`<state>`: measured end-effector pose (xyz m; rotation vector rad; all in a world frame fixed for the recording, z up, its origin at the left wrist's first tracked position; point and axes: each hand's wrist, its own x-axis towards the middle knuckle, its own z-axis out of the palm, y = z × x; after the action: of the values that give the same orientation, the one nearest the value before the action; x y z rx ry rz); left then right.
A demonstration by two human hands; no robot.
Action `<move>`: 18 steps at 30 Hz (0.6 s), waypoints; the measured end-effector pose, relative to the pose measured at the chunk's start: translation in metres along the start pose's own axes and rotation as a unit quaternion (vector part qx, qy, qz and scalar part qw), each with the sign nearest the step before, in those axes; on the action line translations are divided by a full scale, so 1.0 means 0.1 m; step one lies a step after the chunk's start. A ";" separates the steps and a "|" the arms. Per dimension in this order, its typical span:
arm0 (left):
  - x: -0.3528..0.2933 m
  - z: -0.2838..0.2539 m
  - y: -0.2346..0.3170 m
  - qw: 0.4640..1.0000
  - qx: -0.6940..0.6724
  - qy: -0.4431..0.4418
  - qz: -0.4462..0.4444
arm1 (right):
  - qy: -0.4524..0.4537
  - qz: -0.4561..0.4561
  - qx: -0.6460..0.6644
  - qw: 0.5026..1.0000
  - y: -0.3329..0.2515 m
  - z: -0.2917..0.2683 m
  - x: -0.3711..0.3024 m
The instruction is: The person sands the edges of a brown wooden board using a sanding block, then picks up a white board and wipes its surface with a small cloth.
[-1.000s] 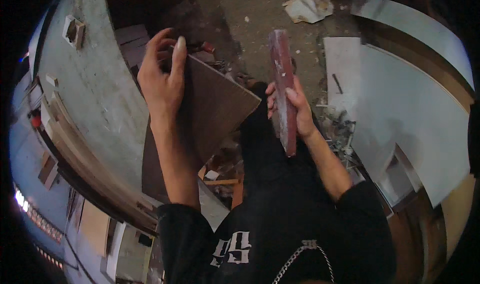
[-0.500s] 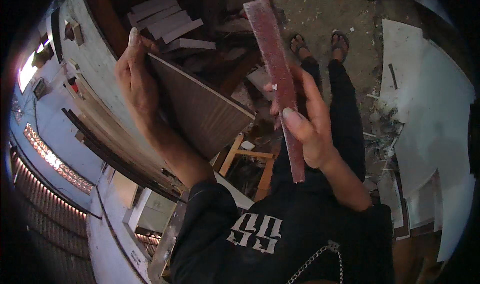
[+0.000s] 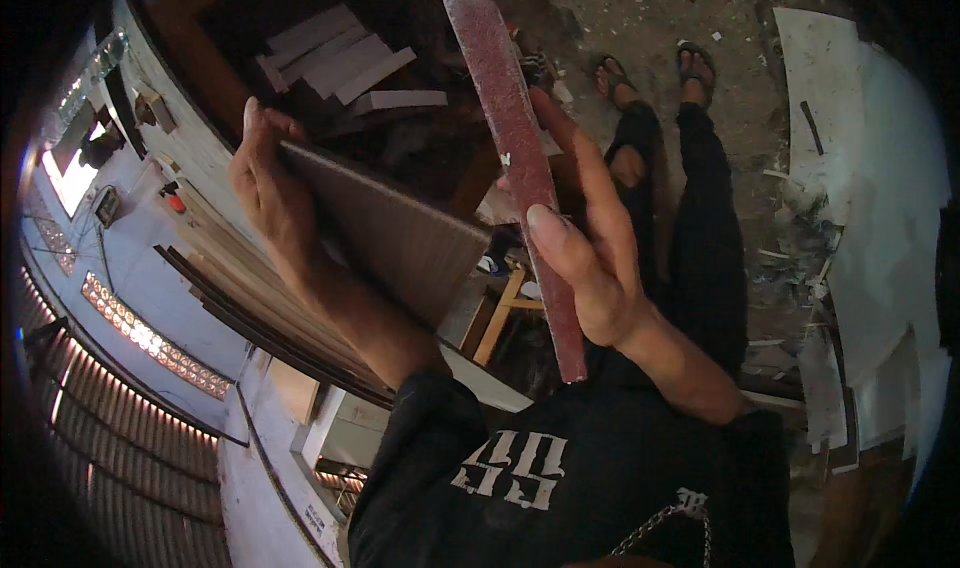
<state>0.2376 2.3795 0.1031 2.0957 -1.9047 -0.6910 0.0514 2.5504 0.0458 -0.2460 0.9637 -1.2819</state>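
My left hand grips the far edge of a flat grey-brown wooden panel, holding it tilted in front of me. My right hand holds a long narrow reddish strip, thumb on its face and fingers behind. The strip stands nearly upright, just right of the panel's corner. Below, my legs in dark trousers and my sandalled feet stand on a dirty floor.
White board offcuts lie on a dark surface at the top left. A small wooden stool stands under my hands. Pale sheets and scraps cover the floor at the right. A wall with lights curves along the left.
The view has tipped further down toward my feet. Both hands have risen closer to the camera, and the reddish strip now stands longer and more upright beside the panel.
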 end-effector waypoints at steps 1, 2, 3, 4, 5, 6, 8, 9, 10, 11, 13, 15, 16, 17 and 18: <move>-0.02 -0.04 0.04 1.000 -0.015 -0.005 -0.012 | -0.002 0.001 0.004 1.000 0.02 0.00 -0.01; -0.02 -0.08 0.07 0.999 -0.030 -0.009 -0.023 | -0.004 0.000 0.008 1.000 0.03 0.00 -0.02; 0.00 -0.09 0.06 1.000 -0.026 -0.007 -0.011 | -0.008 -0.002 0.010 1.000 0.05 0.01 -0.03; 0.02 -0.11 0.02 1.000 -0.023 -0.005 0.001 | -0.007 -0.002 0.023 1.000 0.06 0.04 -0.04; 0.04 -0.09 0.01 1.000 -0.022 -0.002 0.013 | -0.008 -0.001 0.035 0.999 0.05 0.05 -0.05; 0.06 -0.09 0.02 0.999 -0.028 0.012 -0.013 | -0.004 0.001 0.058 0.998 0.04 0.10 -0.06; 0.11 -0.12 0.06 0.996 -0.040 0.043 -0.062 | -0.003 -0.010 0.060 0.998 0.07 0.14 -0.06; 0.13 -0.16 -0.03 0.997 -0.044 0.040 -0.055 | -0.004 -0.024 0.041 0.999 0.12 0.17 -0.05; 0.16 -0.21 -0.18 0.997 -0.048 0.037 -0.049 | 0.000 -0.038 0.023 0.999 0.17 0.20 -0.05; 0.21 -0.23 -0.21 0.997 -0.053 0.033 -0.039 | 0.004 -0.052 0.002 0.999 0.21 0.23 -0.05; 0.27 -0.26 -0.24 0.999 -0.024 0.031 -0.027 | 0.024 -0.072 -0.013 0.997 0.26 0.29 -0.05; 0.24 -0.23 -0.18 1.000 -0.025 0.008 0.002 | 0.040 -0.077 0.020 0.996 0.26 0.35 -0.03; 0.22 -0.23 -0.16 0.999 -0.027 0.009 -0.017 | 0.047 -0.081 0.036 0.995 0.25 0.38 -0.02; 0.19 -0.24 -0.14 0.999 -0.031 0.009 -0.035 | 0.052 -0.083 0.054 0.994 0.24 0.42 -0.01; 0.21 -0.24 -0.12 0.998 -0.037 0.008 -0.050 | 0.058 -0.093 0.058 0.992 0.24 0.46 0.01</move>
<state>0.2608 2.3567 0.1140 2.1548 -1.7489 -0.7511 0.1016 2.5413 0.0579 -0.1766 0.9785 -1.5323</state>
